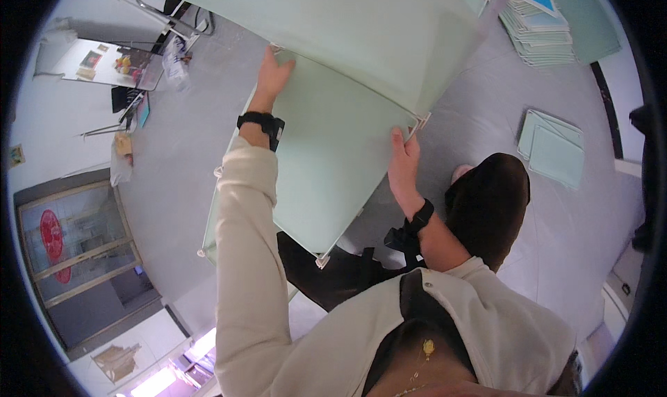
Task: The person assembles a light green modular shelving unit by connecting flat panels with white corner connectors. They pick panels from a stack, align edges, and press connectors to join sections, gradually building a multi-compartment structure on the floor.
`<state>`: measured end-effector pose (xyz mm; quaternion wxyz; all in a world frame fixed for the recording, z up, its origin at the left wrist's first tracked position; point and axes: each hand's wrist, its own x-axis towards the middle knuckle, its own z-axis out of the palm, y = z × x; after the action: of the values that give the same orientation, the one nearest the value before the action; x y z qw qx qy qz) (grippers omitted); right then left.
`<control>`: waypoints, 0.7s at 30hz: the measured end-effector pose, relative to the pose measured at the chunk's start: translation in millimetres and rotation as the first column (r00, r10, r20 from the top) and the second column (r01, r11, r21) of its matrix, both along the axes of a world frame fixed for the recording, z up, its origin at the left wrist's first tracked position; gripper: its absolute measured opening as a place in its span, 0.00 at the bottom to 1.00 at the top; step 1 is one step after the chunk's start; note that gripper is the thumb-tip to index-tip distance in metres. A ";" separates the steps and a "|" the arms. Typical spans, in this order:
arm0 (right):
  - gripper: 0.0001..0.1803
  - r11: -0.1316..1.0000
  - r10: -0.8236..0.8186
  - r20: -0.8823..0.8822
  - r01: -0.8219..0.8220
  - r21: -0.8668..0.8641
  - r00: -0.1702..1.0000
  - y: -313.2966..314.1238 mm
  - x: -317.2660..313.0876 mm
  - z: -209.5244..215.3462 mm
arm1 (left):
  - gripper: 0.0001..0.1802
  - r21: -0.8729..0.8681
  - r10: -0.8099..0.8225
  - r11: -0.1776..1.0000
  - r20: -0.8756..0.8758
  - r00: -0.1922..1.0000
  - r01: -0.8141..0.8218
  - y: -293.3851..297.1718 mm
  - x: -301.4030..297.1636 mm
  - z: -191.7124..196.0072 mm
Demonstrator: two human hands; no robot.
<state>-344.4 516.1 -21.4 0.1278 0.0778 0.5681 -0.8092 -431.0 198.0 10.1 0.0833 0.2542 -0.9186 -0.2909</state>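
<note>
A pale green flat panel [326,140] with white corner connectors extends from a larger pale green panel structure [347,21]. My left hand [273,77] grips the panel's far left edge by the joint, with the thumb lying on top and the other fingers mostly hidden over the edge. At the far right corner, my right hand [404,164] holds the panel edge beside a white connector [421,123], thumb uppermost. Another white connector [322,261] sits at the near corner, close to my legs. What lies beneath the panel is mostly hidden.
Several stacked panels [538,32] stand at the far right. A few loose pale green panels [554,149] lie on the grey floor to my right. At the far left are metal tube legs [170,23] and a plastic bag [176,65]. A framed glass door [83,244] is at left.
</note>
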 end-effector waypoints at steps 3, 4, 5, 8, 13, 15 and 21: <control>0.16 0.997 0.074 0.050 -0.075 0.022 0.996 12.7 -1.4 -1.4 | 0.39 -0.141 -0.054 0.989 -0.020 0.998 0.051 46.8 20.9 21.0; 0.16 0.998 0.057 0.075 -0.057 0.002 0.996 20.0 -1.9 -0.4 | 0.38 -0.157 -0.131 0.981 -0.101 0.986 0.114 66.4 32.7 30.9; 0.17 0.999 0.042 0.133 -0.039 -0.023 0.990 28.8 -2.7 1.5 | 0.37 -0.133 -0.152 0.981 -0.087 0.985 0.140 87.7 48.2 41.8; 0.18 0.987 -0.160 0.094 0.157 0.034 0.983 45.8 -15.5 10.2 | 0.20 -0.035 -0.353 0.934 -0.224 0.908 0.355 165.7 117.8 75.2; 0.21 0.995 -0.078 0.090 0.071 0.073 0.993 56.9 -51.5 27.4 | 0.16 0.887 -0.145 0.455 -0.016 0.989 0.081 297.0 183.9 89.3; 0.22 0.993 -0.005 0.104 -0.008 0.121 0.995 61.1 -62.1 33.2 | 0.18 0.980 0.084 0.129 0.144 0.986 -0.154 317.7 174.4 69.8; 0.14 0.809 0.436 -0.078 -0.352 0.471 0.897 79.7 -83.5 44.7 | 0.22 0.997 0.451 0.059 -0.075 0.890 0.055 331.4 114.4 0.4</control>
<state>-427.9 595.8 23.2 0.2197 -0.0891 0.7507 -0.6167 -316.6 529.4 10.5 0.1017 0.3092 -0.3990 -0.8572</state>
